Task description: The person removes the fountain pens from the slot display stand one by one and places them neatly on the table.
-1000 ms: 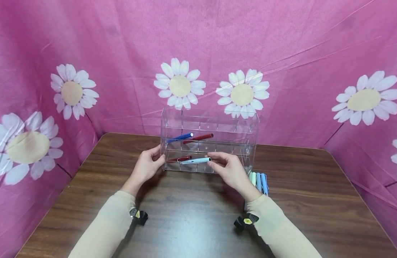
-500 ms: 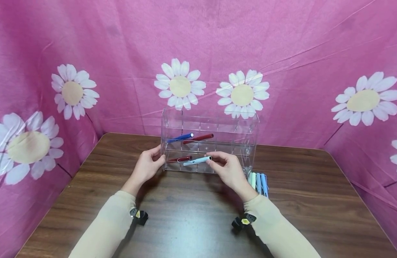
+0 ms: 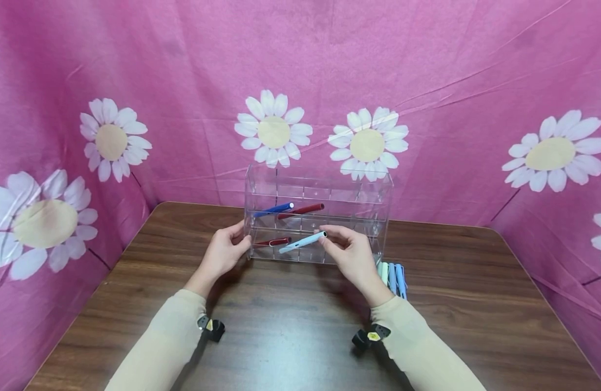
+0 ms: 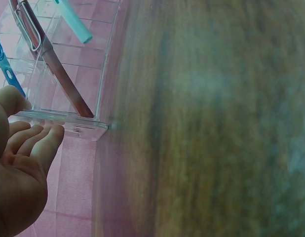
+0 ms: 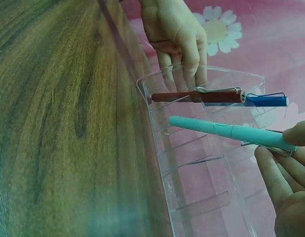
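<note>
My right hand [image 3: 351,255] pinches a light blue pen [image 3: 302,242] by its capped end, thumb and fingertips at the clip in the right wrist view. The pen slants across the front of a clear tiered pen rack [image 3: 346,225], its free end pointing left. At the rack's left side, my left hand [image 3: 221,255] grips the clear side wall between thumb and fingers. A dark red pen [image 3: 273,241] lies in the lowest tier beside that hand. Higher up rest a blue pen [image 3: 274,209] and another dark red pen [image 3: 300,210].
Several pens in pale green and blue [image 3: 392,279] lie on the wooden table [image 3: 276,331] right of the rack, partly behind my right wrist. A pink cloth [image 3: 310,49] with daisies hangs behind and along both sides.
The light blue pen has shifted slightly right and tilted, its capped end rising in my right hand. My left hand stays on the rack's side.
</note>
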Motion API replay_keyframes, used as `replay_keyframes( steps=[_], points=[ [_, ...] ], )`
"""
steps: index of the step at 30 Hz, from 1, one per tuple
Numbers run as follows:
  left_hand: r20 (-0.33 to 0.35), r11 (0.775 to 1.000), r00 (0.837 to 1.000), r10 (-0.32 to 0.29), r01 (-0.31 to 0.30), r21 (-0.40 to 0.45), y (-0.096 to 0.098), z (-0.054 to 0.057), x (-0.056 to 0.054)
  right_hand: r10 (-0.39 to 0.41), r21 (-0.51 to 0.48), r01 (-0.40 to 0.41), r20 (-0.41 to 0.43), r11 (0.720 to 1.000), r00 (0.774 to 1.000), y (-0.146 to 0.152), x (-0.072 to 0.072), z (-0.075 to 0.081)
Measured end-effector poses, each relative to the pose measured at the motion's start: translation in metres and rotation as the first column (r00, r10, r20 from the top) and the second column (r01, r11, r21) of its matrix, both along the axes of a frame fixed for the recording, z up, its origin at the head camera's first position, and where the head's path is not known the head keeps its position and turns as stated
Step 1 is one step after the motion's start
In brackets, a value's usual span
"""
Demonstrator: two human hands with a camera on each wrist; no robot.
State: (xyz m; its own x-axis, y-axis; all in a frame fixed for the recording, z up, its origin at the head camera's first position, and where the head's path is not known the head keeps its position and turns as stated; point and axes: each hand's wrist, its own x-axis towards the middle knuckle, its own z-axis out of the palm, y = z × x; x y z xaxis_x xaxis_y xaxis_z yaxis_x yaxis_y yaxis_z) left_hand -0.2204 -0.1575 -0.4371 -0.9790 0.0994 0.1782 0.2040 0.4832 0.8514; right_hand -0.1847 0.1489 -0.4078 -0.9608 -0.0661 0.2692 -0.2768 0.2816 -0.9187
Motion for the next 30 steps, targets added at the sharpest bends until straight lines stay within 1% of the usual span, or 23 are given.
replay_keyframes(
  steps=[4, 7, 12, 17, 19, 26, 30],
  points=[
    [0.008, 1.0, 1.0, -0.011, 0.011, 0.02, 0.0, 0.001, 0.001, -0.02, -0.016, 0.019, -0.033, 1.0, 0.999, 0.002, 0.002, 0.005],
    [0.016, 1.0, 1.0, -0.007, 0.007, 0.02, 0.0, 0.002, 0.002, -0.035, -0.037, 0.033, -0.054, 0.999, 0.998, 0.005, 0.003, 0.008],
    [0.017, 1.0, 1.0, -0.001, 0.001, 0.011, 0.0, 0.001, 0.002, -0.023, -0.104, 0.015, -0.074, 0.994, 0.997, 0.01, 0.003, 0.014],
    [0.021, 1.0, 1.0, 0.0, 0.0, 0.008, 0.0, 0.001, 0.001, -0.039, -0.12, 0.027, -0.101, 0.992, 0.994, 0.017, 0.002, 0.02],
    [0.024, 1.0, 1.0, 0.002, -0.002, 0.007, 0.0, 0.001, 0.001, -0.051, -0.13, 0.036, -0.11, 0.991, 0.993, 0.02, 0.003, 0.022],
    [0.017, 1.0, 1.0, -0.003, 0.003, 0.017, 0.001, 0.001, 0.0, -0.097, -0.212, 0.068, -0.128, 0.975, 0.987, 0.027, 0.005, 0.03],
    [0.016, 1.0, 1.0, -0.004, 0.004, 0.019, 0.001, 0.001, 0.002, -0.124, -0.226, 0.093, -0.128, 0.97, 0.984, 0.03, 0.008, 0.033]
  ],
)
